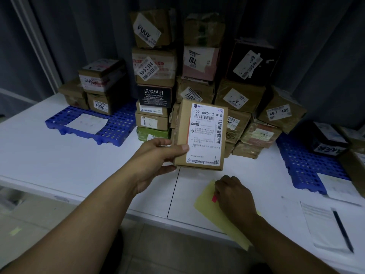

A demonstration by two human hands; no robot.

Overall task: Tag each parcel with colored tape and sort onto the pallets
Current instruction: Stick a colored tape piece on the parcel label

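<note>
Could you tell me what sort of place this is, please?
Probably a small parcel-sorting station: stacked parcels with shipping labels, blue pallets on a white table, and the left hand holding a labelled parcel.

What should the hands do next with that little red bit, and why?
Probably peel the red tape off the yellow sheet and lift it to the parcel. The right hand is at the tape and seems to pinch it. The left hand holds the parcel up with its label facing out, and no coloured tag shows on it yet.
</note>
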